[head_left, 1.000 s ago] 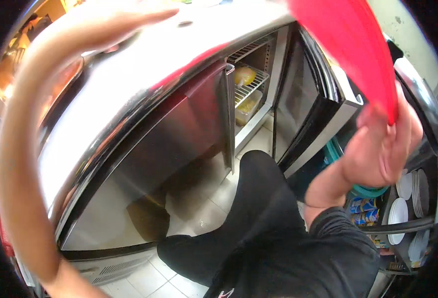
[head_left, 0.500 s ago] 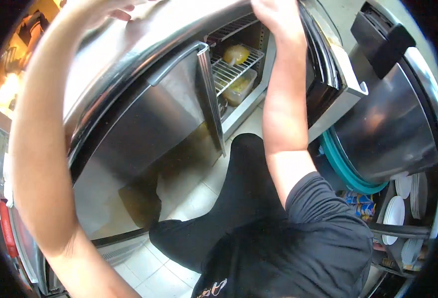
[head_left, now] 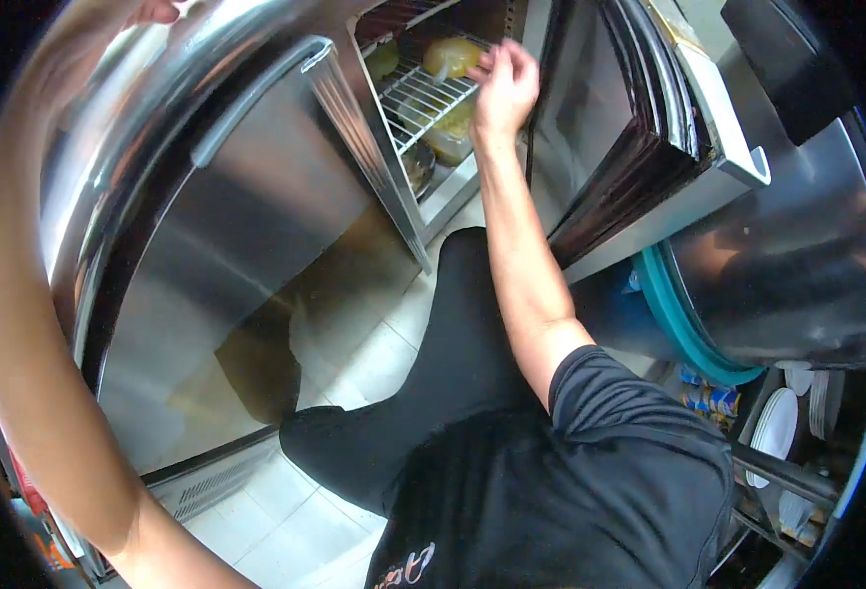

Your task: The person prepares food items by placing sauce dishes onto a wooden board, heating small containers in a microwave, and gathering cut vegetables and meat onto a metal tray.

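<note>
My right hand (head_left: pixel 505 90) reaches into the open fridge with its fingers loosely bent and spread, and nothing shows between them. Just left of the fingertips, a round yellow bundle (head_left: pixel 450 57), apparently in clear plastic, rests on a white wire shelf (head_left: pixel 415 116). Whether the fingers touch it I cannot tell. Under the shelf stands a clear tub (head_left: pixel 453 137) with yellowish contents, beside a dark round container (head_left: pixel 418 167). Only a few fingers of my left hand (head_left: pixel 154 12) show at the top left edge, over the shiny metal counter (head_left: pixel 183 64); the rest is cut off.
A steel fridge door (head_left: pixel 246 216) with a long handle is on the left. The open door (head_left: pixel 639 147) with its dark gasket stands right of my forearm. Farther right are a teal-rimmed bin (head_left: pixel 683 324), a steel panel (head_left: pixel 772 265) and stacked white plates (head_left: pixel 775 437).
My right hand has come down from the counter's edge into the fridge opening, close to the yellow bundle. My left arm has shifted left, and the view has moved with my head.
</note>
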